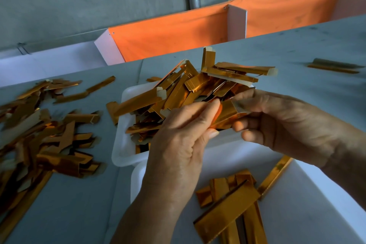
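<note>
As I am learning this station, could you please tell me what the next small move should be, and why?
Probably press the gold carton open into shape: the left hand and right hand pinch it above the heaped tray, and formed cartons lie in the near tray.

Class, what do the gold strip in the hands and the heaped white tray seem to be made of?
Gold strip: probably thin card with a mirror-like foil face; its pale, dull flap shows. White tray: likely smooth plastic, given its rounded, moulded rim.
</note>
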### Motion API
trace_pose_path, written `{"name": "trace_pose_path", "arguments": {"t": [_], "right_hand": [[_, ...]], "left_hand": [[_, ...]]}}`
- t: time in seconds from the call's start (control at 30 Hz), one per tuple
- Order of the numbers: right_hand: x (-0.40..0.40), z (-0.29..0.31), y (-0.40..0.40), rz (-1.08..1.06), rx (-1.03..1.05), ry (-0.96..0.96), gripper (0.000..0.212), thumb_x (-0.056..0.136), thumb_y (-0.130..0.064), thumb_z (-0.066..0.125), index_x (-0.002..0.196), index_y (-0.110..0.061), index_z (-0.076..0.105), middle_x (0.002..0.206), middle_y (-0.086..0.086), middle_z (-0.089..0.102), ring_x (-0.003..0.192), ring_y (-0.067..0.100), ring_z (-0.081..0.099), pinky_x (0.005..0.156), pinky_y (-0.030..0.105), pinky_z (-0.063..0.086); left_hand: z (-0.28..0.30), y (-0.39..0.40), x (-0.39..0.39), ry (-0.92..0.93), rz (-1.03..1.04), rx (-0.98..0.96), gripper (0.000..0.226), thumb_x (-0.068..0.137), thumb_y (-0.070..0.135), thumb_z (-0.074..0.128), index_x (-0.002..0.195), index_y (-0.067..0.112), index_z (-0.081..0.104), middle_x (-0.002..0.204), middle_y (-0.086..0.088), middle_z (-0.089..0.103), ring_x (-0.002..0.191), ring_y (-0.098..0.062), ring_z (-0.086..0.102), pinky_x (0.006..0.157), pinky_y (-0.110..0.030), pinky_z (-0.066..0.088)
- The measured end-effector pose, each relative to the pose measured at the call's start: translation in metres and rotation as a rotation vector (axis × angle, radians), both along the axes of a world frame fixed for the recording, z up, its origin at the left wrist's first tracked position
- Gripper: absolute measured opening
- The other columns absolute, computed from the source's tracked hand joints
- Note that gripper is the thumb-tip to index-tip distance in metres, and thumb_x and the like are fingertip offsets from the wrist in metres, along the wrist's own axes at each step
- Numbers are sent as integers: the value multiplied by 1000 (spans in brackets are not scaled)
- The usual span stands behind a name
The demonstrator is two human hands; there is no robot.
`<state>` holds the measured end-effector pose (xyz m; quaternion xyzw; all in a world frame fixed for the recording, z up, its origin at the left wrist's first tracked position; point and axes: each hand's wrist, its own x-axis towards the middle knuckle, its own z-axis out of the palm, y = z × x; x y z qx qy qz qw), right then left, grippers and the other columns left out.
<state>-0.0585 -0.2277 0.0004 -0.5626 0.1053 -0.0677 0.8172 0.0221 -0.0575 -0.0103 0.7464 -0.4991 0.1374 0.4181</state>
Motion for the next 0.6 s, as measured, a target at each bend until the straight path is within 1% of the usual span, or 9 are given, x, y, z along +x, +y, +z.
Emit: {"name": "trace_pose_path", "arguments": {"t": [0.07,0.13,0.2,0.3,0.4,0.47,0.53,0.6], "right_hand": [[0,0,-2,-22,-3,0,24,61,-21,70,83,-12,69,69,7,62,56,10,60,46,18,51],[1,-1,-3,-22,14,-5,20,60,-18,70,80,-13,71,65,5,60,54,9,57,46,17,50],[1,-2,-4,-12,38,-9,16,63,-16,68,79,-14,71,65,5,60,53,9,57,45,17,50],[1,-3,-4,31,81,-13,9,72,-19,64,75,-14,72,65,3,60,53,8,56,45,16,48],[1,-5,-7,83,96,-25,11,73,-24,66,71,-15,72,65,-1,59,51,5,52,43,15,45],[1,-7,-10,134,123,-53,11,71,-22,73,76,-13,71,68,-1,62,49,5,51,44,15,44],[1,-9,-12,190,178,-84,21,66,-21,82,81,-11,71,70,-1,63,48,4,50,44,15,44],[2,-11,-14,219,209,-94,25,64,-23,85,82,-11,71,70,-2,61,49,3,50,44,15,44]], "left_hand": [[-1,-1,1,18,-18,-20,51,80,-6,65,127,10,53,119,-5,61,110,-2,53,85,2,39],[-2,-1,1,57,-43,-37,48,81,-7,65,125,9,56,120,-5,61,112,0,53,85,0,40],[-3,0,3,87,-50,-49,44,81,-2,66,123,11,59,120,0,61,112,1,54,87,-3,42],[-4,1,5,117,-60,-56,41,82,5,67,122,14,61,120,5,62,113,1,55,90,-7,43],[-4,2,5,155,-88,-63,42,82,5,66,122,13,60,121,7,61,113,4,55,90,-7,43],[-4,2,5,183,-109,-69,42,82,6,65,123,12,59,121,7,61,114,5,54,89,-6,43],[-4,2,5,200,-129,-80,42,82,8,65,123,12,59,121,9,60,114,6,54,89,-5,42],[-4,3,5,216,-140,-87,42,81,9,64,122,14,59,121,10,60,114,7,53,88,-5,43]]}}
